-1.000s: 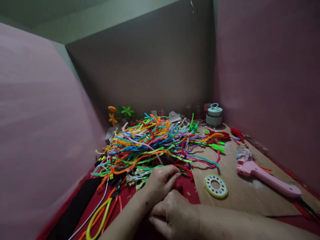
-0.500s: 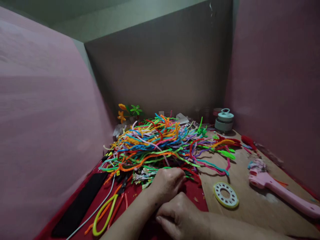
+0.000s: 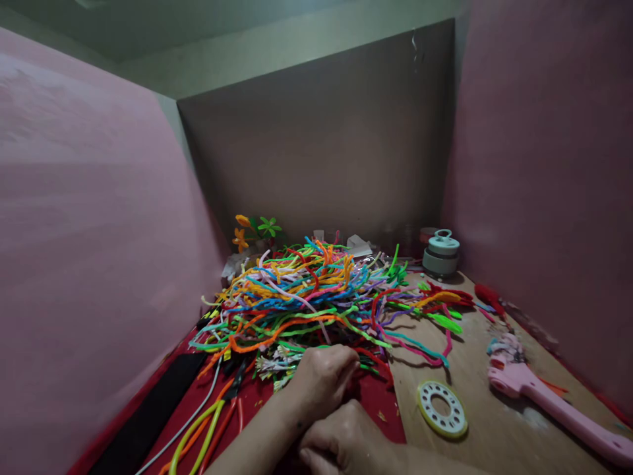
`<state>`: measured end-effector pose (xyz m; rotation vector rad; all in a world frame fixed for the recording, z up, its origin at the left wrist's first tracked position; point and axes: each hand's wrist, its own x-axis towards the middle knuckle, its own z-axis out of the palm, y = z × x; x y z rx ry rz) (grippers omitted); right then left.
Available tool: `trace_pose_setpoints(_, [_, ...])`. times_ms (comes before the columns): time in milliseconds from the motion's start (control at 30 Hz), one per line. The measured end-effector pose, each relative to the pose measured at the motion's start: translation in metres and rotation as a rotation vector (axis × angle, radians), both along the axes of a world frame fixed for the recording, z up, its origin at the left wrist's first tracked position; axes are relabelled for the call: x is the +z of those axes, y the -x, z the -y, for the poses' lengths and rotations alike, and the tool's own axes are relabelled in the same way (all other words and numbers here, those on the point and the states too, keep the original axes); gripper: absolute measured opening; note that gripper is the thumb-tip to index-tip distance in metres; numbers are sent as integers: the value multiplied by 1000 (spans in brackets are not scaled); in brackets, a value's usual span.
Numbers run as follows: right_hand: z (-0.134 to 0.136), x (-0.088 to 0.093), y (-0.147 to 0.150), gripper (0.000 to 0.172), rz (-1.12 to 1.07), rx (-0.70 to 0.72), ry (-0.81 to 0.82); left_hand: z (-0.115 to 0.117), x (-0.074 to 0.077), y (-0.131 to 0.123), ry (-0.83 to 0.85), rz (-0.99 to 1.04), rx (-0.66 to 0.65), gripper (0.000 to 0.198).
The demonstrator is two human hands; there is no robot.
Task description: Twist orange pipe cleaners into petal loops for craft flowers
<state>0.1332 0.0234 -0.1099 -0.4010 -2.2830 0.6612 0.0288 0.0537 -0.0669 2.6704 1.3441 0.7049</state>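
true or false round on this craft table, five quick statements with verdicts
1. The pile of pipe cleaners is many-coloured. True.
2. The pink tool lies on the wooden board. True.
3. The ring disc sits on top of the pile. False: it lies flat on the board, apart from the pile.
4. The left hand is at the pile's near edge. True.
5. The grey round container stands at the back left. False: it stands at the back right.
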Motion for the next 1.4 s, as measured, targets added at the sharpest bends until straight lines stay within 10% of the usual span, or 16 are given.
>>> trace_pose_setpoints(533, [1, 4, -2, 22, -54, 2, 75, 2, 5, -1, -81, 97, 12, 16])
trace_pose_setpoints(833, [-24, 102, -34, 29, -470, -336, 586, -45, 73, 27, -422, 109, 276, 14])
trace_pose_setpoints(1033, [-128, 137, -41, 38, -321, -898, 265, -78, 73, 30, -415, -76, 401, 17])
trace_pose_setpoints(1400, [-152, 122, -39, 20, 62, -872, 71, -88, 61, 27, -359, -67, 400, 18])
